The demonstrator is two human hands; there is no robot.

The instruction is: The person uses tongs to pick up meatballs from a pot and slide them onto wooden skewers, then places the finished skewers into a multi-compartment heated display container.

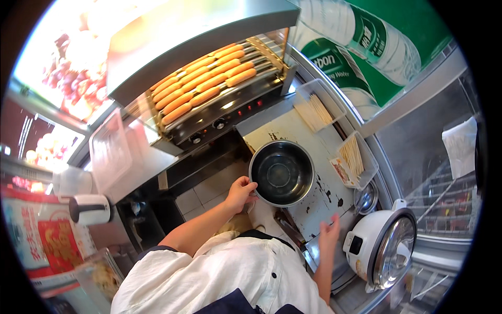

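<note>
A round metal bowl (pixel 281 175) stands on the worn metal counter (pixel 314 201) in front of me, its left side jutting past the counter's edge. My left hand (pixel 241 193) pinches the bowl's near left rim, thumb on the edge and fingers curled below. Only a faint ring shows on the bowl's dark inner bottom. To the right of the bowl, my right hand (pixel 329 231) hovers near the counter with nothing visible in it; its fingers are a little blurred but look apart. The closest things to it are a white rice cooker (pixel 357 246) and a small metal bowl (pixel 365 198).
A roller grill (pixel 209 118) carrying several sausages (pixel 196 81) stands ahead. Clear bins of wooden sticks (pixel 317 112) line the right side, below large water bottles (pixel 361 36). On the left are a clear plastic box (pixel 111 144) and a white jug (pixel 94 210).
</note>
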